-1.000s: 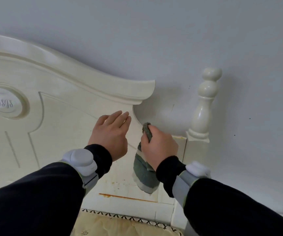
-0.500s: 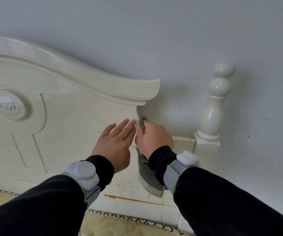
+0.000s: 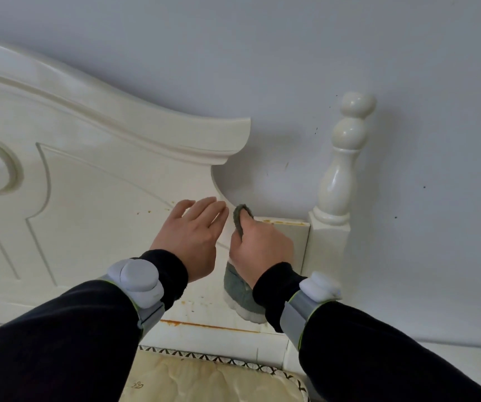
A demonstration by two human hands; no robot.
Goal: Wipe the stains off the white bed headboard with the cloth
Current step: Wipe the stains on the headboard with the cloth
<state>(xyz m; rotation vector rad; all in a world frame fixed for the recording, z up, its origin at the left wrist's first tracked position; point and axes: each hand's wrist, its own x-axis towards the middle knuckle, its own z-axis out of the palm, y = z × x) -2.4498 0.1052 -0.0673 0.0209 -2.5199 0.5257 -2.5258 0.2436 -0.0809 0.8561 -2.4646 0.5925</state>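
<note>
Cloth: we see the grey-green cloth (image 3: 240,290) bunched in the right hand (image 3: 261,242), its top fold poking out above the knuckles and its tail hanging against the white headboard (image 3: 94,181).
Right fingers: curled tight round the cloth, pressing it at the foot of the curved cut-out, just left of the small ledge (image 3: 287,223).
Left hand (image 3: 188,236): fingers straight and close together, laid toward the panel just beside the cloth; we cannot tell whether the palm touches.
Change: over the last second the cloth has crept up along the curve and settled by the ledge, and the left hand has closed in beside it.
Stains left: the orange streak (image 3: 204,325) low on the board looks as it did a second ago, as do the small specks (image 3: 143,211) on the panel and the yellowish mark on the ledge.
Meaning: we judge the wiping is on the upper corner only; most of the staining is yet to be reached.
</note>
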